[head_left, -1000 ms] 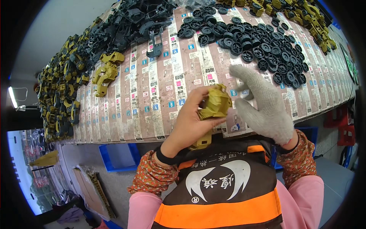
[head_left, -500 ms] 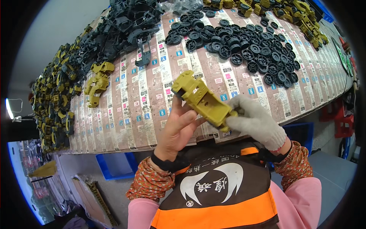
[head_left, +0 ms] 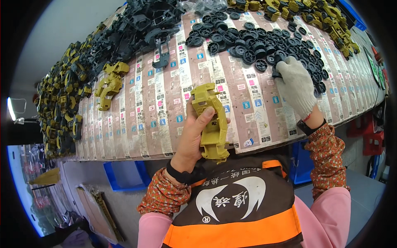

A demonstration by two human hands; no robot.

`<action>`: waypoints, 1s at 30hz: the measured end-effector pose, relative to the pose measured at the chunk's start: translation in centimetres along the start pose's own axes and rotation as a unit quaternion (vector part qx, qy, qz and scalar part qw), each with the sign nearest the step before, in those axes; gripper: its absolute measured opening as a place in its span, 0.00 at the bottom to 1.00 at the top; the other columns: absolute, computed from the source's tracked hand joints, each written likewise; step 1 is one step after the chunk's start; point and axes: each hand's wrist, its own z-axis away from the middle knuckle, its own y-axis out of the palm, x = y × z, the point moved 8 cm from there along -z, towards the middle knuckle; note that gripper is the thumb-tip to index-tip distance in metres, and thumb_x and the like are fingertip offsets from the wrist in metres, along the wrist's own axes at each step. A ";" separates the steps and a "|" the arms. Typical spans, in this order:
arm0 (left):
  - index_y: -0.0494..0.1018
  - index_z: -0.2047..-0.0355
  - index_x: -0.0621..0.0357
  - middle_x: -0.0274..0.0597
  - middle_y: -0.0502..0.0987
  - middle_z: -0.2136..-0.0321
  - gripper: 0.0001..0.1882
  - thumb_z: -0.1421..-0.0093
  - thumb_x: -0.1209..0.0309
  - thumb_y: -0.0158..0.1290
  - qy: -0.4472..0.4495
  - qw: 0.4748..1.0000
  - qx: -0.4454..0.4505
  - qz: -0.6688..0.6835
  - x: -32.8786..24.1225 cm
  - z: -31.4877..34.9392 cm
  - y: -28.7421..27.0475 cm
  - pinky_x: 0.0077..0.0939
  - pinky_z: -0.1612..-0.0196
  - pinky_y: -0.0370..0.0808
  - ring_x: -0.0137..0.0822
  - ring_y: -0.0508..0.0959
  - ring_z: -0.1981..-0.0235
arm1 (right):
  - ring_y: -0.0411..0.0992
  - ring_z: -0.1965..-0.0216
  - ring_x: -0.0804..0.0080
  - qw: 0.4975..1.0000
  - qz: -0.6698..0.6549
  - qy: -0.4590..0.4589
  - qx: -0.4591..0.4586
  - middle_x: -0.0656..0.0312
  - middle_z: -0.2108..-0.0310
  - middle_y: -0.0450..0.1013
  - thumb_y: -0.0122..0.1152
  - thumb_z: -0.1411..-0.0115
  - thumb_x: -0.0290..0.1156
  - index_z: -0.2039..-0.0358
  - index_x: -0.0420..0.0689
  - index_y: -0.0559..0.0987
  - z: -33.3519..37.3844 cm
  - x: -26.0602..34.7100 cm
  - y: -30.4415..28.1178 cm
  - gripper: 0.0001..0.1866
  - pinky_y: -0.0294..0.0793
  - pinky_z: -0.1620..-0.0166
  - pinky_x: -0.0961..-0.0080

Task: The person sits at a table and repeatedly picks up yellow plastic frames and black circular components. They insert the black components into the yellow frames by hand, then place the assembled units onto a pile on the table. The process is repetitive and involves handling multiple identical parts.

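My bare left hand [head_left: 193, 133] is closed around a yellow plastic toy vehicle body [head_left: 215, 124], its thumb lying across the top. The body stands lengthwise above the table's near edge, its hollow side toward me. My right hand [head_left: 295, 84], in a pale knitted glove, reaches to the near side of a heap of black toy wheels [head_left: 258, 45]. Its fingertips are bent down over one black toy wheel [head_left: 276, 73], which shows partly beneath them.
Dark plastic parts [head_left: 136, 29] are piled at the far left, beside a heap of yellow-and-black parts [head_left: 62, 103]. A loose yellow body [head_left: 111, 84] lies nearby. More yellow bodies [head_left: 331, 27] fill the far right. A blue crate [head_left: 126, 175] sits below the table edge.
My right hand has let go of the yellow body and moved away to the wheel heap. My left hand keeps the body, now turned more upright.
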 end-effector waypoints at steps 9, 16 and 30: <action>0.57 0.27 0.50 0.39 0.75 0.46 0.37 0.30 0.68 0.63 -0.027 0.999 0.000 0.026 1.6 0.3 -0.3 0.32 0.50 0.85 0.33 0.80 0.48 | 0.84 0.63 0.62 0.868 -0.485 0.075 0.074 0.51 0.64 0.83 0.64 0.35 0.24 0.53 0.40 0.80 3.1 7.3 -0.2 0.10 0.81 0.59 0.69; 0.51 0.24 0.48 0.40 0.73 0.41 0.43 0.31 0.71 0.64 0.031 0.998 0.000 -0.062 2.0 1.0 0.7 0.34 0.41 0.79 0.33 0.78 0.43 | 0.84 0.62 0.62 0.856 -0.500 0.118 0.058 0.50 0.63 0.83 0.64 0.35 0.24 0.50 0.39 0.80 3.8 10.4 0.2 0.13 0.82 0.58 0.68; 0.42 0.23 0.49 0.49 0.68 0.39 0.47 0.31 0.72 0.62 0.137 0.943 0.077 -0.295 1.5 1.1 2.0 0.37 0.34 0.70 0.39 0.73 0.39 | 0.84 0.58 0.48 0.845 -0.523 0.095 0.058 0.44 0.62 0.81 0.56 0.38 0.19 0.49 0.37 0.78 5.7 11.4 -0.3 0.16 0.82 0.54 0.61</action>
